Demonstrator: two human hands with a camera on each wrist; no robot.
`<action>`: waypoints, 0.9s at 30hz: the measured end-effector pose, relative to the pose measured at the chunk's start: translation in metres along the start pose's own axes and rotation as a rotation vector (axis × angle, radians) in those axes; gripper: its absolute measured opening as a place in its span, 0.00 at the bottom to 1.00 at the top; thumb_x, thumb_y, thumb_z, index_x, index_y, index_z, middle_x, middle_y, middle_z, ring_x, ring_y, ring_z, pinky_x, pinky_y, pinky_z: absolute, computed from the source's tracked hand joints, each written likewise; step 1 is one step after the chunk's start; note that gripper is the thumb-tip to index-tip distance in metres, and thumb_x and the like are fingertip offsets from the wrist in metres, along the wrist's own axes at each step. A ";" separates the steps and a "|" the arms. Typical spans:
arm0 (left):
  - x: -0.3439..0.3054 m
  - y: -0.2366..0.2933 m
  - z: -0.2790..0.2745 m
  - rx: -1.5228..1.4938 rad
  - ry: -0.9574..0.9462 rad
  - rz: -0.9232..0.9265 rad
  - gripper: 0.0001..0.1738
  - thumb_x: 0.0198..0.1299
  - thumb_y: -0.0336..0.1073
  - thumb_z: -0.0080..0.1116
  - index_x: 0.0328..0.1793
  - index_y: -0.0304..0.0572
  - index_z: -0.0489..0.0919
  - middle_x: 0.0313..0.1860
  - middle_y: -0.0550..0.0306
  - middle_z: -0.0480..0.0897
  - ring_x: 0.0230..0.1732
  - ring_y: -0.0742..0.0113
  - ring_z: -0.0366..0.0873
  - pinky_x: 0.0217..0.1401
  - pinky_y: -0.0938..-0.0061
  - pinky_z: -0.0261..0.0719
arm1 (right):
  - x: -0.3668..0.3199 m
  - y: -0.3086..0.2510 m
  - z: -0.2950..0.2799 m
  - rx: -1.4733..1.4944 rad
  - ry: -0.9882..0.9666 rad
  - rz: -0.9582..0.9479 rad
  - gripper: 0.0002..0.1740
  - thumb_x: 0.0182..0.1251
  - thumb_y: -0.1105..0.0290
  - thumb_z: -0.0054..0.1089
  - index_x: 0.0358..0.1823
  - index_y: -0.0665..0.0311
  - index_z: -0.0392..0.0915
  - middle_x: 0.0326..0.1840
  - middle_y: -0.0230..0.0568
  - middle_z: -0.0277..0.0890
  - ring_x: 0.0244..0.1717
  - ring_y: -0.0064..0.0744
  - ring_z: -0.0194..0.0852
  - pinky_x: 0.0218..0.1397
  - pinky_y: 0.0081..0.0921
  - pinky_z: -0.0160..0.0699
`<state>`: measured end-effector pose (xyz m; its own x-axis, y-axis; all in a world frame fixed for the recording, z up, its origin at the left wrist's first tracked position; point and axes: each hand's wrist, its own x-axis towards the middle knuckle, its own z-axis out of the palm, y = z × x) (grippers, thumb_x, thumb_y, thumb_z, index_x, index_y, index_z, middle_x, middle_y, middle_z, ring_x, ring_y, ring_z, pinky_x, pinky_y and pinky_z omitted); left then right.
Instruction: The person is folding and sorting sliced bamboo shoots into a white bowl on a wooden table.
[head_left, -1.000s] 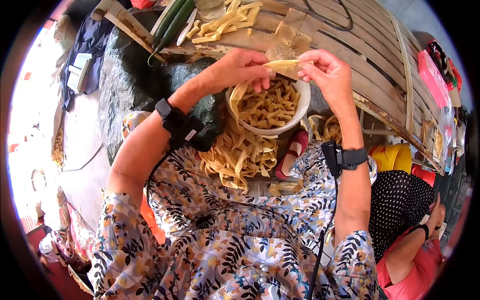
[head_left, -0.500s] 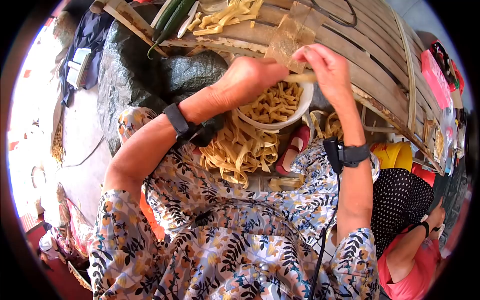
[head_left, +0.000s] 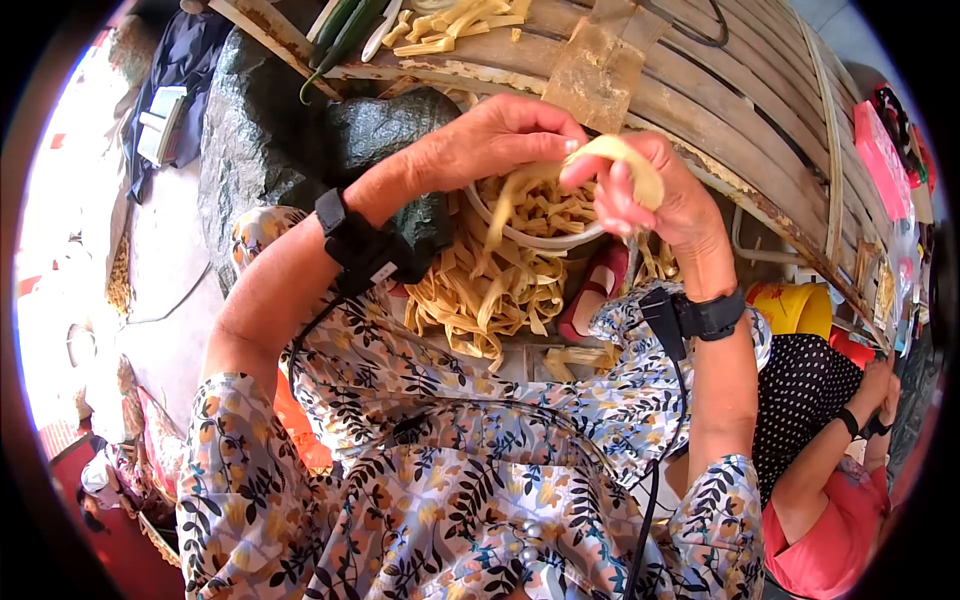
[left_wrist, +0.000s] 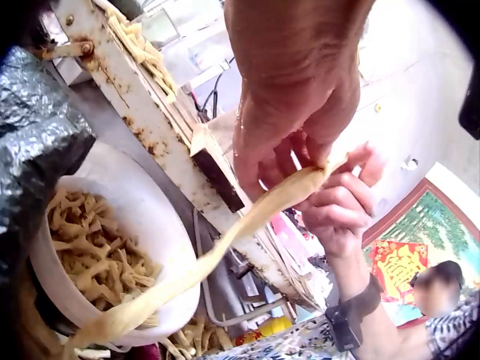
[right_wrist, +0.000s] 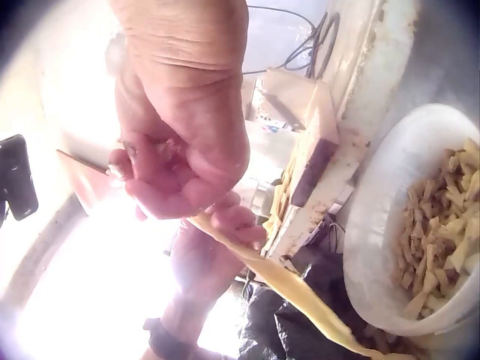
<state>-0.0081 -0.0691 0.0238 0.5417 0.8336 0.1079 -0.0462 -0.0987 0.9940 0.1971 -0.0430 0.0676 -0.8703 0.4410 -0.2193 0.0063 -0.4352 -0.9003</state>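
Note:
A long pale yellow strip (head_left: 640, 170) arches between the two hands above the white bucket. My left hand (head_left: 500, 140) pinches the strip near one end with thumb and finger. My right hand (head_left: 660, 195) is curled beside it, the strip lying over its fingers. In the left wrist view the strip (left_wrist: 225, 244) hangs down past the bucket (left_wrist: 176, 225). Short knotted pieces (right_wrist: 439, 232) fill much of the bucket in the right wrist view. A heap of loose strips (head_left: 490, 300) lies below the bucket.
A slatted wooden bench (head_left: 700, 110) with a rusty edge stands beyond the bucket, holding yellow pieces (head_left: 465, 22) and green cucumbers (head_left: 345, 35). Dark plastic sheeting (head_left: 390, 130) lies at the left. A yellow bucket (head_left: 795, 308) and another person (head_left: 825, 500) are at the right.
The strip, earlier stretched short between the hands, now loops over the right hand with a tail hanging down. The left hand has drawn back from over the bucket; the right hand has turned and lowered.

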 end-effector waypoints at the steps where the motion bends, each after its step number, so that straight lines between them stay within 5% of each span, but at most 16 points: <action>1: 0.000 0.004 0.001 -0.040 -0.016 -0.087 0.16 0.64 0.38 0.47 0.53 0.37 0.72 0.44 0.63 0.76 0.44 0.76 0.72 0.52 0.79 0.69 | 0.002 -0.004 0.002 -0.030 0.069 -0.055 0.15 0.62 0.63 0.56 0.42 0.70 0.77 0.16 0.26 0.69 0.11 0.10 0.55 0.17 0.12 0.58; 4: 0.009 -0.006 0.008 -0.347 0.056 -0.204 0.17 0.63 0.39 0.48 0.55 0.40 0.71 0.43 0.62 0.75 0.43 0.74 0.73 0.50 0.77 0.70 | 0.001 -0.018 0.007 -0.196 0.222 -0.149 0.16 0.61 0.63 0.57 0.43 0.68 0.77 0.15 0.25 0.69 0.13 0.10 0.58 0.19 0.11 0.58; 5: 0.013 -0.010 0.011 -0.552 0.100 -0.198 0.15 0.63 0.40 0.48 0.52 0.42 0.72 0.34 0.64 0.75 0.33 0.76 0.72 0.38 0.79 0.73 | 0.001 -0.021 0.008 -0.261 0.263 -0.169 0.16 0.61 0.63 0.58 0.44 0.67 0.77 0.15 0.25 0.70 0.14 0.10 0.60 0.19 0.11 0.58; 8: 0.018 -0.021 0.016 -0.944 -0.113 -0.201 0.14 0.63 0.42 0.48 0.48 0.42 0.72 0.23 0.68 0.71 0.22 0.81 0.66 0.24 0.84 0.67 | 0.008 -0.021 0.016 -0.627 0.374 -0.242 0.15 0.58 0.65 0.61 0.44 0.66 0.78 0.21 0.28 0.75 0.21 0.10 0.68 0.24 0.11 0.64; 9: 0.015 -0.006 0.027 -0.881 0.002 -0.277 0.14 0.63 0.43 0.48 0.43 0.40 0.73 0.19 0.71 0.67 0.16 0.84 0.60 0.17 0.86 0.58 | 0.014 -0.013 0.011 -0.756 0.397 -0.355 0.16 0.54 0.68 0.63 0.45 0.65 0.78 0.26 0.30 0.78 0.27 0.12 0.72 0.29 0.12 0.68; 13: 0.011 -0.022 0.029 -0.952 -0.342 -0.181 0.22 0.57 0.51 0.54 0.41 0.36 0.75 0.20 0.69 0.69 0.17 0.83 0.62 0.18 0.87 0.60 | 0.010 -0.001 0.008 -0.764 0.397 -0.258 0.15 0.53 0.69 0.63 0.44 0.63 0.78 0.23 0.30 0.76 0.25 0.13 0.71 0.29 0.13 0.70; 16: 0.010 -0.019 0.036 -1.032 -0.328 -0.309 0.22 0.55 0.49 0.58 0.39 0.33 0.73 0.22 0.63 0.72 0.15 0.83 0.59 0.15 0.88 0.57 | 0.007 -0.007 0.017 -0.802 0.380 0.007 0.16 0.52 0.68 0.63 0.44 0.61 0.79 0.21 0.31 0.74 0.21 0.15 0.70 0.26 0.15 0.68; 20: 0.012 -0.031 0.035 -1.000 0.097 -0.321 0.17 0.60 0.41 0.54 0.49 0.36 0.72 0.26 0.60 0.75 0.17 0.82 0.64 0.15 0.89 0.59 | 0.018 0.010 0.004 -1.193 0.591 -0.520 0.15 0.46 0.65 0.65 0.39 0.58 0.80 0.29 0.31 0.74 0.30 0.29 0.72 0.32 0.23 0.70; 21: 0.021 -0.027 0.034 -0.839 0.317 -0.408 0.10 0.62 0.33 0.49 0.47 0.37 0.74 0.25 0.61 0.75 0.16 0.82 0.63 0.15 0.87 0.58 | 0.020 0.011 0.001 -1.379 0.706 -0.659 0.15 0.44 0.65 0.65 0.37 0.57 0.80 0.31 0.31 0.75 0.33 0.34 0.71 0.34 0.26 0.71; 24: 0.024 -0.014 0.032 -0.163 0.621 -0.147 0.07 0.61 0.30 0.49 0.40 0.36 0.77 0.20 0.65 0.73 0.15 0.83 0.62 0.15 0.86 0.59 | 0.023 0.017 0.008 -1.423 0.866 -0.571 0.12 0.43 0.66 0.65 0.33 0.58 0.80 0.31 0.33 0.75 0.32 0.35 0.71 0.34 0.28 0.71; 27: 0.022 -0.018 0.029 0.353 0.727 0.053 0.09 0.60 0.33 0.52 0.32 0.35 0.79 0.17 0.68 0.72 0.15 0.84 0.64 0.16 0.86 0.61 | 0.026 0.026 0.001 -1.024 0.800 -0.219 0.09 0.49 0.67 0.64 0.25 0.65 0.78 0.18 0.33 0.71 0.19 0.23 0.69 0.24 0.24 0.67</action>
<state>0.0290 -0.0647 0.0075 -0.1410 0.9557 0.2585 0.2773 -0.2126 0.9370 0.1740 -0.0435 0.0392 -0.3736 0.9192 0.1244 0.5785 0.3357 -0.7434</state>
